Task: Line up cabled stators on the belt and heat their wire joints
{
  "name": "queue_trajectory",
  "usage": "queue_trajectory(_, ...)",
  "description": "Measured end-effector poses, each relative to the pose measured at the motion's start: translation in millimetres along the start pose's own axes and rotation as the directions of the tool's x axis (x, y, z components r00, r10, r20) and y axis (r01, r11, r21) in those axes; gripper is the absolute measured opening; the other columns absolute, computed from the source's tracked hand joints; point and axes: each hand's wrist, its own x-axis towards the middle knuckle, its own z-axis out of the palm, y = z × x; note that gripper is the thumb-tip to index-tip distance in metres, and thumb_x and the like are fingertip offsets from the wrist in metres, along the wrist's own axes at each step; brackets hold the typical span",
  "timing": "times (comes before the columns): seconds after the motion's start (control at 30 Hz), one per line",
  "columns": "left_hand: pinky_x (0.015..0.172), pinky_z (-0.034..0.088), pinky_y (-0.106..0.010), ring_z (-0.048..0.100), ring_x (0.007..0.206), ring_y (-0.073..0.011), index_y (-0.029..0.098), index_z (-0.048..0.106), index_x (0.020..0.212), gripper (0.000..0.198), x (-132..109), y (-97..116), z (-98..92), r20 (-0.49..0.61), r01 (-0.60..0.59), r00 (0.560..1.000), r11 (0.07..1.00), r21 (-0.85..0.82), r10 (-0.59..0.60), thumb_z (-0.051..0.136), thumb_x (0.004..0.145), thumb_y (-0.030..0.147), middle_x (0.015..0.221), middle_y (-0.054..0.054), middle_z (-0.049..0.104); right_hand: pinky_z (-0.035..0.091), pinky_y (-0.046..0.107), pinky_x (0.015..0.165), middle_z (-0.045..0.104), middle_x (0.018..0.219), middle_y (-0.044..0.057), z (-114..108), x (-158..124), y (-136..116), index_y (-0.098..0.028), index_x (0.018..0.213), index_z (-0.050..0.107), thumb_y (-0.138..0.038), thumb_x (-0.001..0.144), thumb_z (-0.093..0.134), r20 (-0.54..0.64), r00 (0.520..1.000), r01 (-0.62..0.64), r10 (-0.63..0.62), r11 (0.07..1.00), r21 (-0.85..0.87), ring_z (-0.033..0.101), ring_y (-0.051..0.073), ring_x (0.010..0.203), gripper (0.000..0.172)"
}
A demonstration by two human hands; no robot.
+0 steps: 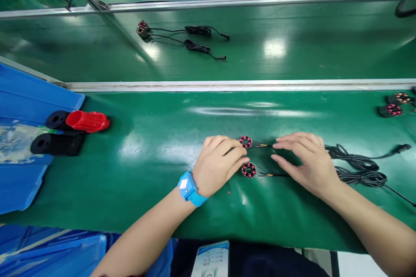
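Two small round parts with rings of red pieces lie one above the other on the green bench: an upper disc (245, 141) and a lower disc (249, 169). My left hand (221, 162), with a blue band on its wrist, is just left of them. Its fingertips reach the edge of the upper disc and its thumb lies by the lower one, fingers apart. Thin wires run right from both discs into black cables. My right hand (307, 160) is over these cables, thumb and fingers spread, fingertips at the upper cable. Coiled black cable bundles (360, 177) lie right of it.
At left, a red plastic housing (87, 121) and black cylindrical parts (58, 143) sit beside blue bins (19, 186). Two more wired discs (143, 29) lie beyond the white rail (227, 86). Further ring parts (391, 110) sit at far right.
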Motion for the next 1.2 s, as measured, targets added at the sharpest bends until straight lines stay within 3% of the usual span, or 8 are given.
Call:
queue_trajectory(0.13,0.077,0.035,-0.034,0.057,0.086,-0.0178,0.019,0.065,0.093,0.011,19,-5,8.2,0.038,-0.129,0.991,0.982,0.137,0.124,0.062,0.096,0.029,0.092,-0.001,0.07,0.038,0.04,0.088,0.071,0.106,0.004,8,0,10,-0.023,0.105,0.067,-0.032,0.095,0.064,0.048,0.999,-0.011,0.018,0.99,-0.14,0.06,0.024,0.1,0.013)
queue_trajectory(0.33,0.071,0.03,-0.035,0.054,0.08,-0.0182,0.019,0.066,0.086,0.018,24,-2,15.8,0.043,-0.137,0.991,0.963,0.233,0.13,0.055,0.099,0.023,0.083,-0.002,0.069,0.035,0.042,0.087,0.073,0.1,0.002,11,-2,7,-0.025,0.098,0.071,-0.03,0.1,0.055,0.087,0.991,-0.095,0.105,0.989,-0.113,0.059,0.022,0.095,0.017)
queue_trajectory(0.53,0.068,0.028,-0.035,0.055,0.078,-0.0181,0.017,0.068,0.09,0.014,23,11,18.8,-0.009,-0.19,0.98,0.941,0.279,0.2,0.056,0.097,0.016,0.082,-0.002,0.069,0.035,0.04,0.086,0.072,0.093,0.001,11,-2,7,-0.024,0.097,0.069,-0.027,0.099,0.057,0.073,0.996,-0.049,0.057,0.993,-0.104,0.058,0.02,0.09,0.013)
queue_trajectory(0.67,0.069,0.031,-0.035,0.055,0.08,-0.0183,0.018,0.067,0.092,0.015,25,10,13.9,-0.002,-0.108,0.994,0.979,0.172,0.11,0.06,0.097,0.03,0.087,-0.001,0.07,0.034,0.039,0.085,0.072,0.093,0.0,11,-3,8,-0.023,0.098,0.068,-0.026,0.098,0.06,0.055,0.998,-0.024,0.03,0.993,-0.112,0.057,0.02,0.089,0.008)
queue_trajectory(0.77,0.079,0.036,-0.035,0.056,0.093,-0.02,0.018,0.065,0.097,0.034,20,3,1.3,0.076,0.004,0.997,1.0,0.008,-0.005,0.064,0.091,0.052,0.105,-0.004,0.069,0.034,0.04,0.087,0.072,0.094,0.001,10,-3,10,-0.023,0.101,0.067,-0.027,0.097,0.062,0.055,0.998,-0.03,0.037,0.993,-0.117,0.057,0.021,0.091,0.008)
queue_trajectory(0.87,0.093,0.035,-0.04,0.051,0.117,-0.0265,0.023,0.066,0.102,0.041,8,-1,-9.4,0.237,-0.061,0.968,0.994,-0.095,0.082,0.065,0.085,0.06,0.129,-0.006,0.061,0.033,0.041,0.089,0.072,0.095,0.001,10,-4,14,-0.024,0.101,0.067,-0.028,0.098,0.06,0.065,0.997,-0.044,0.052,0.993,-0.114,0.058,0.021,0.093,0.009)
queue_trajectory(0.97,0.098,0.031,-0.046,0.043,0.131,-0.0305,0.028,0.068,0.099,0.026,-6,-1,-10.1,0.316,-0.138,0.937,0.989,-0.056,0.149,0.068,0.087,0.051,0.139,-0.004,0.055,0.032,0.041,0.089,0.072,0.095,0.001,11,-5,17,-0.024,0.098,0.067,-0.027,0.098,0.059,0.069,0.996,-0.056,0.062,0.995,-0.086,0.058,0.021,0.091,0.008)
queue_trajectory(1.2,0.096,0.036,-0.044,0.046,0.132,-0.0282,0.025,0.068,0.098,0.008,-7,-14,3.7,0.182,-0.134,0.977,0.981,0.137,0.108,0.064,0.092,0.028,0.131,-0.003,0.063,0.032,0.042,0.09,0.071,0.097,0.002,13,-5,16,-0.024,0.098,0.067,-0.029,0.098,0.058,0.081,0.994,-0.062,0.07,0.993,-0.104,0.058,0.022,0.093,0.011)
